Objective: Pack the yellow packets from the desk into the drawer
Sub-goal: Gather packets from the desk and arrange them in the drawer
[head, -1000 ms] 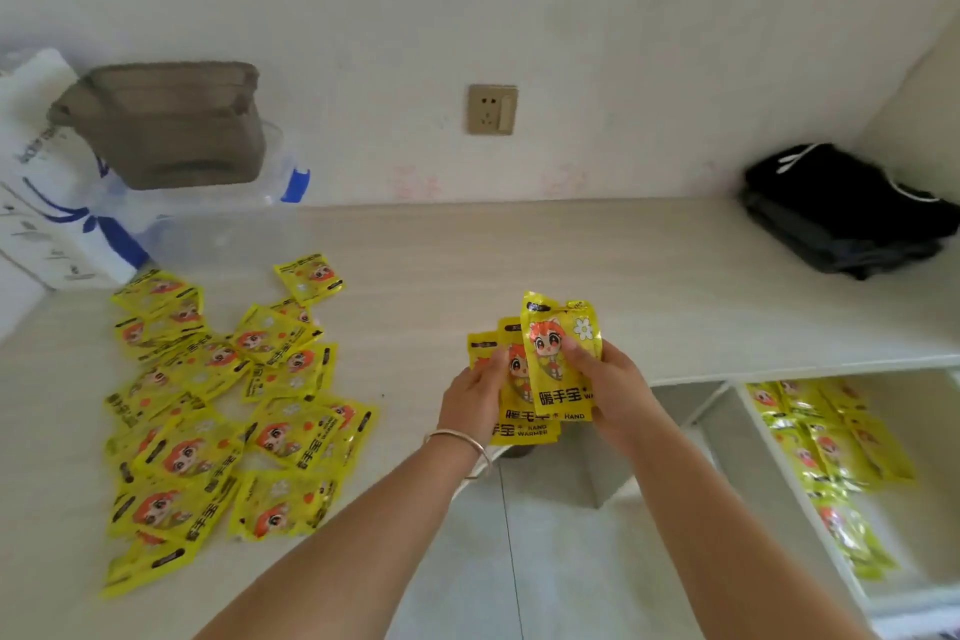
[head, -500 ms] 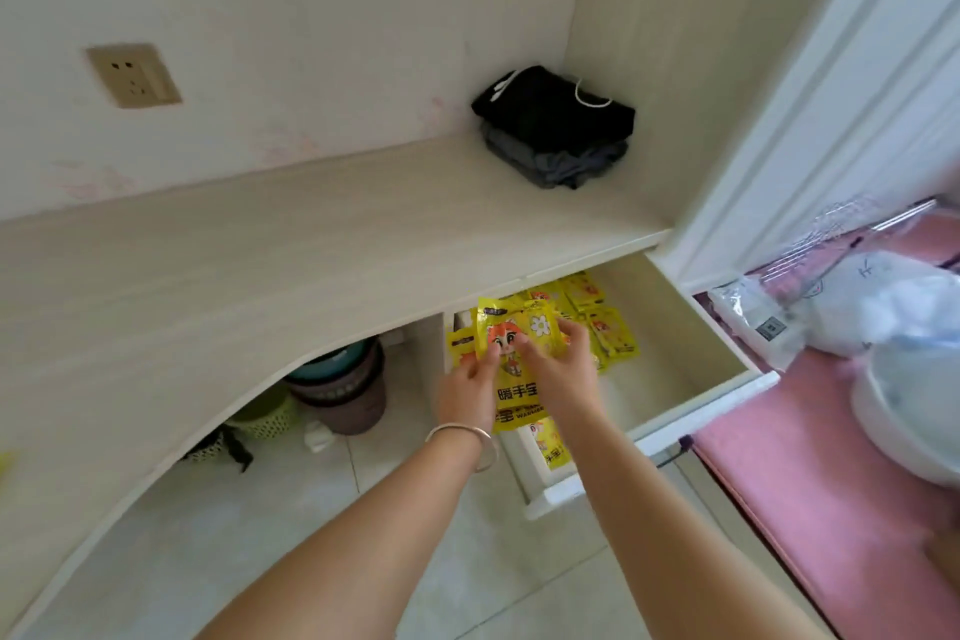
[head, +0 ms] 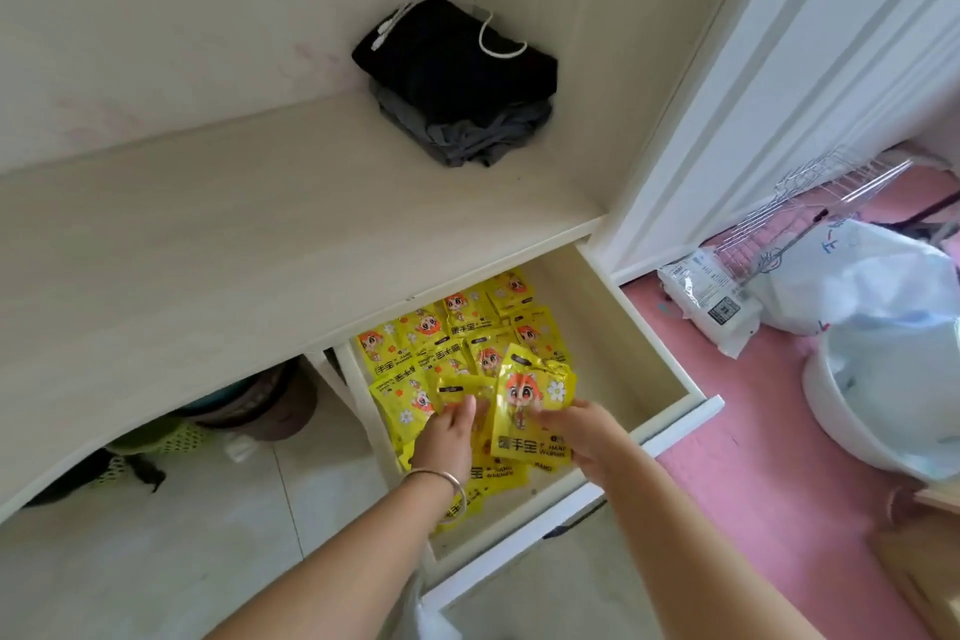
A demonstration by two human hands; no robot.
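- Drawer [head: 670, 369]: pulled out from under the tabletop [head: 218, 244]; flat pale panels, white front rail, light interior floor.
- Yellow packets in the drawer [head: 441, 333]: glossy rectangular foil pouches printed with an orange-haired cartoon figure and a white flower, lying flat and overlapping across the left and rear part of the drawer floor. The right part of the floor is bare.
- Held stack of yellow packets [head: 530, 405]: several crinkled pouches fanned together, tilted, low over the near part of the drawer, above the packets lying there.
- Right hand [head: 582, 431]: fingers closed on the lower right edge of the held stack.
- Left hand [head: 449, 437]: fingers [head: 462, 408] extended onto the left side of the stack; whether they pinch a packet or only press on it is unclear, as the hand's back covers the contact. A thin metal bangle [head: 434, 478] circles the wrist.
- Tabletop: pale wood-grain laminate with a curved front edge. Folded dark clothing [head: 457, 83], soft and creased, with a white cord, sits in the rear corner.
- Under the tabletop, stacked round baskets [head: 260, 400] stand on smooth, pale floor tiles.
- At right, white plastic bags [head: 852, 286] and a round white basin [head: 893, 395] rest on a pink surface.
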